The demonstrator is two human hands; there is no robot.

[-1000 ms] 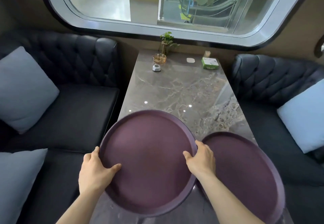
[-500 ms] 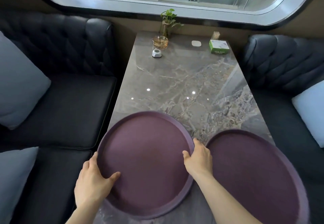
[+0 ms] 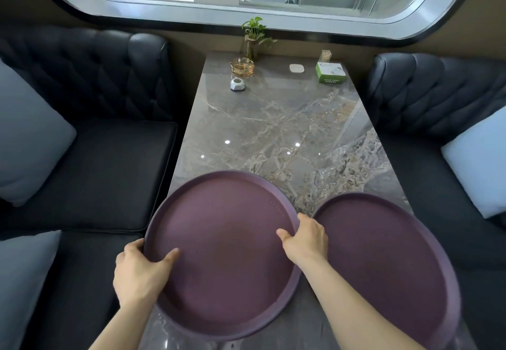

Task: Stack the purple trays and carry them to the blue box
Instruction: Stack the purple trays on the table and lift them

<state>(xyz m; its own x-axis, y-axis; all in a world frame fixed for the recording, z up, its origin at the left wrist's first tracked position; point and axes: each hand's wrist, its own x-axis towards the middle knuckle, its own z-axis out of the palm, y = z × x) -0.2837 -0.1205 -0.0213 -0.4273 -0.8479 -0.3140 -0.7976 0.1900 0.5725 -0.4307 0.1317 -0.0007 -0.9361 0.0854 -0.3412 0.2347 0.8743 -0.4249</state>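
Purple trays [image 3: 224, 254], 2 round shallow-rimmed matte discs, lie side by side.

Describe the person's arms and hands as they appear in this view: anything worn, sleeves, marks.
Both forearms are bare for all of their length that shows; no sleeve or cuff comes into the picture. The left hand and the right hand wear no gloves. No watch, bracelet or ring can be seen on either. The nails look short and unpainted. No marks or tattoos show.
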